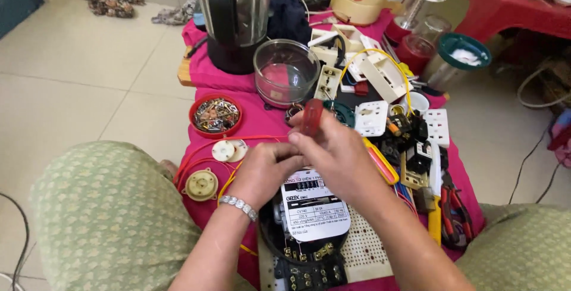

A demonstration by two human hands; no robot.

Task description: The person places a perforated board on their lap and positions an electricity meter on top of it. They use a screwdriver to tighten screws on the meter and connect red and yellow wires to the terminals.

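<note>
Screwdriver with red handle is gripped in right hand. Electricity meter top is clasped by left hand, beside red bowl.

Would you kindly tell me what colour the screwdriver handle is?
Translucent red, seen in the head view: the screwdriver handle in the right hand.

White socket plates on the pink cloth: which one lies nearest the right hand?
The square white socket plate just above the right hand, beside the red screwdriver handle; the other one lies farther right.
</note>
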